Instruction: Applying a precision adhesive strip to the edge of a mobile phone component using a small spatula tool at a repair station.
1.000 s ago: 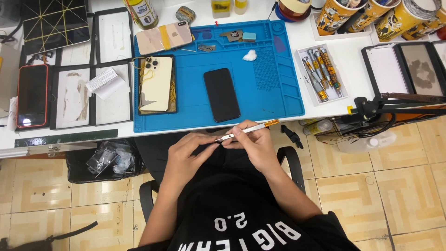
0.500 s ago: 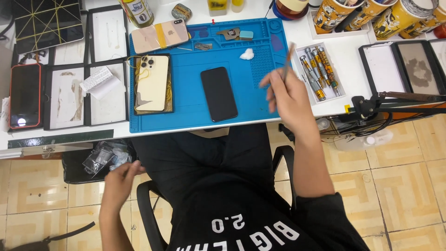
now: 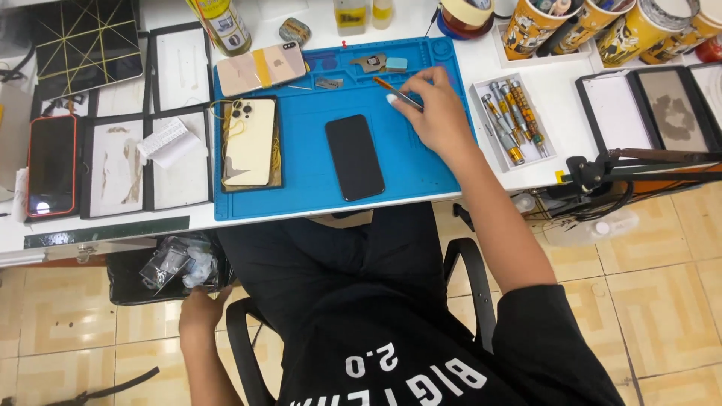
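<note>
At the far left of the white worktop (image 3: 526,162), a red-edged phone (image 3: 51,165) is laid face up beside dark trays. Below the worktop's edge, the left hand (image 3: 201,310) is lowered beside a black bin (image 3: 162,265) of clear wrappers; whether its fingers are curled cannot be told. On the blue mat (image 3: 301,192), a gold phone back (image 3: 249,142) is set to the left and a black phone (image 3: 354,157) lies face down at the middle. Further right, a thin orange-tipped tool (image 3: 396,93) is pinched in the right hand (image 3: 436,113) over the mat's upper right part, beside a small white piece (image 3: 391,98). A tray of screwdrivers (image 3: 511,124) lies just beyond.
</note>
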